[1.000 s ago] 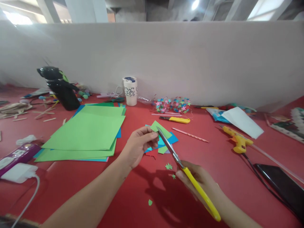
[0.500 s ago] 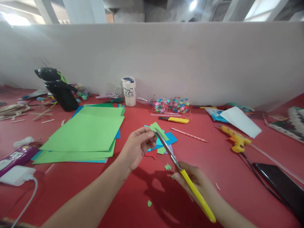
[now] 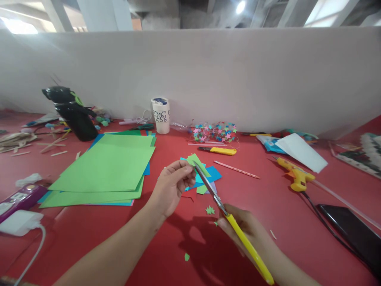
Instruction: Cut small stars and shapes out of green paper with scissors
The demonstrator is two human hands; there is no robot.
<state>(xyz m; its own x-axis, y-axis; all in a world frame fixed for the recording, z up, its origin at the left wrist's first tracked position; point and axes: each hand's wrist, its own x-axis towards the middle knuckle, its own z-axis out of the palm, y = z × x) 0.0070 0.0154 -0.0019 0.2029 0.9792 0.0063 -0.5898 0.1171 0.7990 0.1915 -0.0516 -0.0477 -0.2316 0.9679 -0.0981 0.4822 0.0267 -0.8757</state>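
Note:
My left hand [image 3: 174, 186] pinches a small light green paper piece [image 3: 199, 163] above the red table [image 3: 89, 230]. My right hand [image 3: 248, 232] grips yellow-handled scissors [image 3: 235, 226], and their blades reach up to the green piece at its lower edge. Under the piece lie blue and green paper scraps [image 3: 212, 174]. A tiny green paper star [image 3: 210, 210] and a green snippet [image 3: 187, 257] rest on the table near my hands.
A stack of green and blue sheets [image 3: 110, 167] lies at left. Behind are a white cup [image 3: 161, 115], coloured stars [image 3: 216, 132], a yellow utility knife [image 3: 218, 150] and a pink pencil [image 3: 236, 169]. A yellow glue gun [image 3: 296, 174], white paper [image 3: 300, 151] and a black phone [image 3: 354, 234] sit at right; a power strip [image 3: 18, 198] at left.
The scissors and the green piece have shifted slightly left and toward me; both hands keep their grip. The view has tilted a little.

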